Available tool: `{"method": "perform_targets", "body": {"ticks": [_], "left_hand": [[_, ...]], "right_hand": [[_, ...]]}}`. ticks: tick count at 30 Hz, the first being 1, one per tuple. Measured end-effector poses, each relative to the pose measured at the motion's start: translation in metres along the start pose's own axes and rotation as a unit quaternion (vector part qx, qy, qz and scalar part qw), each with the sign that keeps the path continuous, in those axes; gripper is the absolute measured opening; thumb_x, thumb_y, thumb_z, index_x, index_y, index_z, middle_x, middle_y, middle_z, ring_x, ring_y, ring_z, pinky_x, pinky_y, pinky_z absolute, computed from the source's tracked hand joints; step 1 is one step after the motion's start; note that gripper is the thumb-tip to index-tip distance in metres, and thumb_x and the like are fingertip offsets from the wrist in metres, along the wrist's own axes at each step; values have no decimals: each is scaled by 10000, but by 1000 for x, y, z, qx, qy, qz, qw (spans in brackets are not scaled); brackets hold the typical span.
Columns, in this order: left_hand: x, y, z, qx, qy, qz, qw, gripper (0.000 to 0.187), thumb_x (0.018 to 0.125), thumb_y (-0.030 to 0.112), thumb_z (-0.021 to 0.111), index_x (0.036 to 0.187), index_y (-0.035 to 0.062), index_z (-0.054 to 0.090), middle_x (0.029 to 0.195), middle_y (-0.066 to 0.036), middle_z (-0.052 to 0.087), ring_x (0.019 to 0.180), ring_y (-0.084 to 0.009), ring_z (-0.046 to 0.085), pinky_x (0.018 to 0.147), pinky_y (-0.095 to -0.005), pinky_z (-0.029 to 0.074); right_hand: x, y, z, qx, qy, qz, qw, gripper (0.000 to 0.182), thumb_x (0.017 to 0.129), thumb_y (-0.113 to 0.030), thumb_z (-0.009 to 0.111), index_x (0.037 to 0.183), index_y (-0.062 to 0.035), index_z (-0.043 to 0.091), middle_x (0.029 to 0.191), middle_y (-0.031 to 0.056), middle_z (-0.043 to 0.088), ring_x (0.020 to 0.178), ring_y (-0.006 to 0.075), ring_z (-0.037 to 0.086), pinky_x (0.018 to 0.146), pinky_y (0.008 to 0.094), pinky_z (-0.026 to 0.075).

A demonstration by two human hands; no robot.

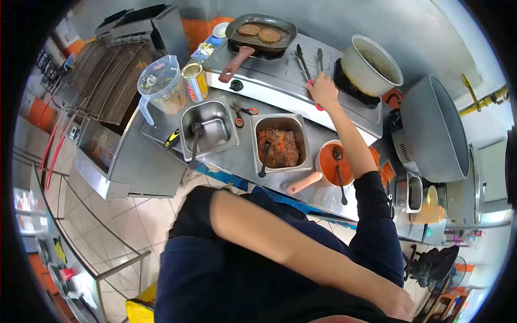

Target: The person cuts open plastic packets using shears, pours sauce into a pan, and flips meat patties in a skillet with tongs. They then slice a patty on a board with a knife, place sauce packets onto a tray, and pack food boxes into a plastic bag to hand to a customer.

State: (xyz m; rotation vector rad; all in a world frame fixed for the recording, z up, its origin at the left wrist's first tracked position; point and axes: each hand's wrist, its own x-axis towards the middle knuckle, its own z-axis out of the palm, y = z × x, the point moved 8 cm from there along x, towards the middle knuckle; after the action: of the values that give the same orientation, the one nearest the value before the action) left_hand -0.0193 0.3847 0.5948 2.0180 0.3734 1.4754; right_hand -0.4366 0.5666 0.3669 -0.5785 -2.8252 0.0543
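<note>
Right hand point(322, 89) is out over the stove top point(280, 81), fingers curled down onto the red-handled tongs point(305, 69) lying between the griddle pan point(262, 33) and the pot point(370, 65); bare steel all around them. Left hand point(399, 304) rests low against the body, fingers indistinct, I cannot tell. The sauce pan point(334, 164) sits at the counter's near edge.

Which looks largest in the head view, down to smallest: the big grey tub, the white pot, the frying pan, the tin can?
1. Big grey tub
2. White pot and frying pan: they look alike in size, so no order between them
3. Tin can
</note>
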Motion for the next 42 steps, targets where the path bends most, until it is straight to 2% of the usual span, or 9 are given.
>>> {"method": "perform_targets", "body": {"ticks": [8, 12, 17, 18, 26, 29, 32, 34, 42], "left_hand": [[-187, 88, -72, -102, 58, -178, 977, 458, 757, -46, 562, 1211, -4, 514, 1200, -153, 501, 1085, -292, 520, 874, -346, 449], [-229, 100, -82, -132, 130, -406, 895, 415, 850, 41, 563, 1261, 58, 505, 1242, -178, 490, 1082, -286, 535, 894, -345, 445], [-174, 128, -114, -152, 230, -138, 951, 801, 856, 490, 522, 1340, -112, 310, 1378, -353, 258, 1231, -458, 383, 966, -433, 372], [-181, 125, -71, -18, 66, -108, 992, 801, 822, 493, 556, 1433, 162, 158, 1416, -211, 289, 1282, -389, 320, 1056, -565, 224], [-222, 182, -102, -54, 85, -142, 985, 681, 806, 443, 642, 1263, -31, 470, 1329, -319, 361, 1074, -403, 528, 799, -347, 490], [-365, 176, -99, -209, 579, -300, 728, 475, 943, 326, 452, 943, -126, 597, 924, -228, 651, 797, -280, 675, 712, -298, 531], [-470, 186, -53, 149, 495, -758, 397, 292, 889, 306, 533, 896, 42, 659, 696, -48, 683, 617, -135, 660, 545, -238, 477], [-510, 169, 9, 119, 243, -891, 365, 518, 802, 389, 623, 1215, 96, 513, 998, -57, 674, 976, -211, 626, 860, -355, 470], [-552, 153, 51, 225, 289, -795, 483, 499, 837, 294, 568, 1279, 104, 432, 1194, -93, 531, 1140, -240, 484, 971, -355, 378]], "right_hand": [[26, 43, -7, 178, -24, 13, 984, 805, 807, -270, 574, 1365, 47, 89, 1051, 356, 530, 939, 471, 564, 842, 473, 445], [28, 38, -58, 205, 31, -3, 978, 520, 799, -307, 602, 1095, 91, 447, 783, 301, 588, 836, 434, 597, 746, 455, 457], [39, -34, -137, 100, 95, -129, 982, 411, 771, -354, 660, 818, 43, 564, 730, 247, 606, 744, 412, 611, 642, 455, 467], [44, -41, -141, 100, 100, -130, 981, 411, 771, -354, 660, 818, 43, 564, 730, 247, 606, 744, 412, 611, 642, 455, 467], [72, -105, -120, -167, 38, -178, 969, 390, 734, -399, 690, 912, -66, 594, 763, 134, 647, 752, 325, 646, 628, 419, 504], [98, -103, -108, -167, 46, -172, 970, 382, 735, -408, 687, 864, -56, 610, 765, 133, 648, 751, 321, 648, 630, 418, 505], [104, -98, -122, -144, 58, -140, 978, 382, 747, -415, 677, 823, -46, 616, 766, 139, 648, 749, 322, 649, 630, 419, 506], [110, -93, -130, -145, 63, -112, 981, 382, 754, -416, 671, 809, -42, 616, 767, 141, 648, 749, 323, 649, 630, 418, 507], [103, -91, -109, -188, 49, -163, 967, 381, 773, -419, 658, 812, -43, 613, 752, 135, 644, 742, 312, 652, 605, 397, 513]]}}
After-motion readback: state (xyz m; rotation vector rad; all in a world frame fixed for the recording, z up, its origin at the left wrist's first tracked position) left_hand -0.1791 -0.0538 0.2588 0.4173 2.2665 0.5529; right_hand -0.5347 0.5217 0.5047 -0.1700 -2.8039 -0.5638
